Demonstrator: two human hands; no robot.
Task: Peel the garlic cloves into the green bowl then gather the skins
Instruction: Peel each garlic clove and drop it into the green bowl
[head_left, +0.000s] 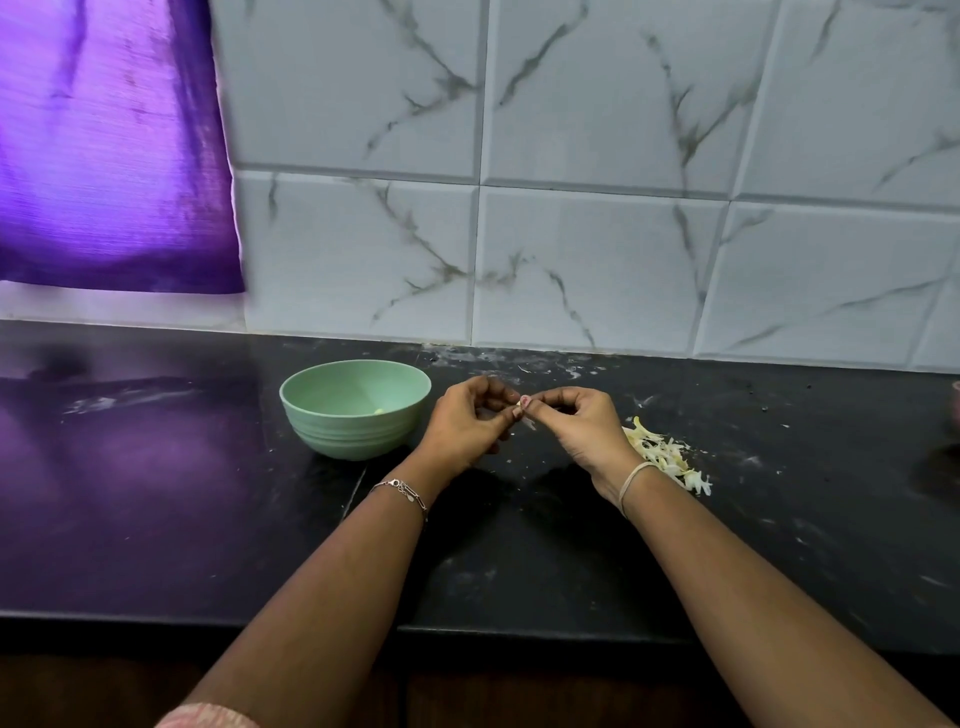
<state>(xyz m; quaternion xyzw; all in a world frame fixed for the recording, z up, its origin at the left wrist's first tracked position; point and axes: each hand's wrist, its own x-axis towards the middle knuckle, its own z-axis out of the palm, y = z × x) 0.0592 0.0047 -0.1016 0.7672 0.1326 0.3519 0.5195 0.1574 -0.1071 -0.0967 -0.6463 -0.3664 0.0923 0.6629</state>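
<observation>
A green bowl (355, 410) stands on the black counter, with a peeled garlic clove (380, 411) lying inside at its right. Just right of the bowl, my left hand (465, 422) and my right hand (576, 423) meet above the counter. Together their fingertips pinch a small garlic clove (520, 402), mostly hidden by the fingers. A pile of pale garlic skins (665, 457) lies on the counter behind my right wrist.
The black counter (208, 493) runs to a front edge near the bottom of the view. A marble-tiled wall (597, 208) rises behind it. A purple curtain (104, 145) hangs at the upper left. Something pink (956, 402) shows at the far right edge.
</observation>
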